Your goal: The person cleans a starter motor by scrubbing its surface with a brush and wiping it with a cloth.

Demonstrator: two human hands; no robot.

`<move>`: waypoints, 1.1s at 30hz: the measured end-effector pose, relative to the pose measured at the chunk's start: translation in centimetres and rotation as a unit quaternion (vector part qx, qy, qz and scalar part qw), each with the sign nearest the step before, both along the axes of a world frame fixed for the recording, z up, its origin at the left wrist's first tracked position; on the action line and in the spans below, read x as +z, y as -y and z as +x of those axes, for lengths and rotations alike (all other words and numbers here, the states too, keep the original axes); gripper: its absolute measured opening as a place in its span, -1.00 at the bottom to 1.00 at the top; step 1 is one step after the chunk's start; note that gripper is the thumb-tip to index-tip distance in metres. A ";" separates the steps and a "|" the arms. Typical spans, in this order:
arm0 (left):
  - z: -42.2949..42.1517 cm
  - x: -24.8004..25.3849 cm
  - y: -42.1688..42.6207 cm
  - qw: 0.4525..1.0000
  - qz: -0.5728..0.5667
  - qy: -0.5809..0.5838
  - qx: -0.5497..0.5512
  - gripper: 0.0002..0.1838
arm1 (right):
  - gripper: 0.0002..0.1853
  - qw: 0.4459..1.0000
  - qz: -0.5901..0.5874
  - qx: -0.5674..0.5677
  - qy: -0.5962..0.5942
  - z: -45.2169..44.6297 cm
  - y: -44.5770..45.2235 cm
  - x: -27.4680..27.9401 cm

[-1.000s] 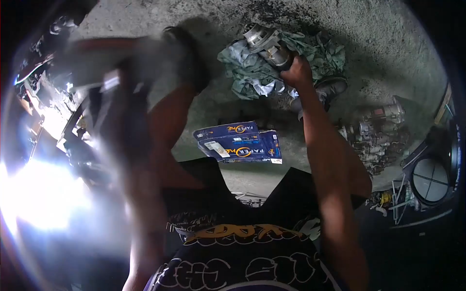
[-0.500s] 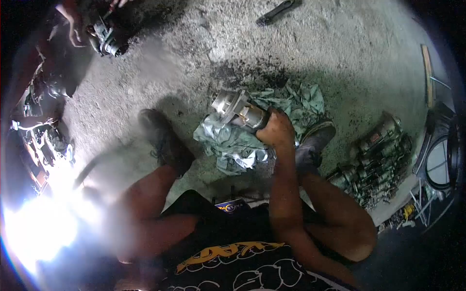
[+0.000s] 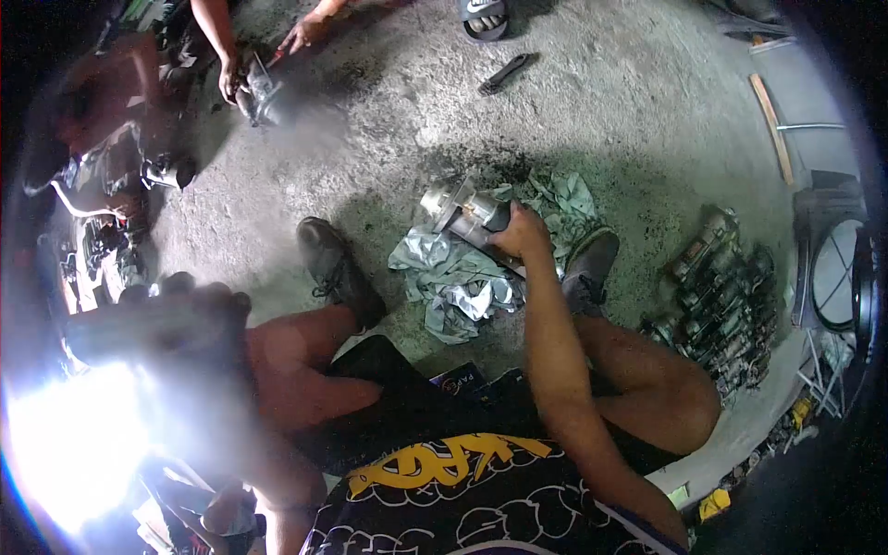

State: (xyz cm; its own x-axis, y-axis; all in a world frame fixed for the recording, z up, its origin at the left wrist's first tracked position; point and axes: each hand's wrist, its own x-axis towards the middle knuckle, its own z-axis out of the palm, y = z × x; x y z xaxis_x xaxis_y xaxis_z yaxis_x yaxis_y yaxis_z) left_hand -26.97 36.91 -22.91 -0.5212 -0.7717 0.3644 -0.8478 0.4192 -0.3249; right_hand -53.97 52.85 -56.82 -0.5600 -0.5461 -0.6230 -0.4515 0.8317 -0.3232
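My right hand [image 3: 524, 231] is closed on the dark rear end of a silvery, flanged cylinder that looks like a starter motor [image 3: 459, 211]. It lies tilted over a crumpled grey-green cloth [image 3: 453, 268] between my feet, its flanged end pointing to the upper left. My left hand [image 3: 180, 314] is raised at the left, dark against a glaring lamp [image 3: 79, 444]. Its fingers look curled round something that glare and shadow hide.
Another person's hands [image 3: 301, 35] work on a similar metal part [image 3: 262, 91] at the upper left. A dark tool [image 3: 507, 74] lies on the concrete near a sandalled foot [image 3: 484, 18]. Several greasy motor parts [image 3: 717, 296] are heaped at the right. A wooden strip [image 3: 772, 128] lies farther back.
My left hand has come up into view in front of the lamp. The camera view has shifted, showing more of the other person's hands. My right hand still holds the starter motor.
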 end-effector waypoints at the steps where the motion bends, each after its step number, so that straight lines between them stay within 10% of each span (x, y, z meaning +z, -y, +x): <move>1: 0.3 0.1 -0.1 0.999 0.007 -0.043 -0.005 -0.54 | -0.08 1.000 0.007 0.001 0.016 -0.6 -0.1 -0.2; 11: 0.6 -2.4 -0.8 0.926 0.177 -0.330 -0.044 -0.59 | 0.23 0.951 -0.008 -0.151 0.269 -4.8 1.6 -1.0; 20: 0.7 -2.3 -0.2 0.795 0.293 -0.523 -0.097 -0.64 | -0.07 0.991 -0.056 -0.036 0.113 -9.3 2.8 -0.7; 27: 1.4 -2.0 -0.8 0.565 0.432 -0.687 -0.150 -0.67 | -0.46 0.999 -0.017 0.026 0.020 -12.0 -0.2 7.0; 33: 3.2 -1.5 -1.8 0.491 0.457 -0.722 -0.171 -0.69 | -0.50 0.981 0.056 0.136 -0.126 -14.5 -2.9 14.7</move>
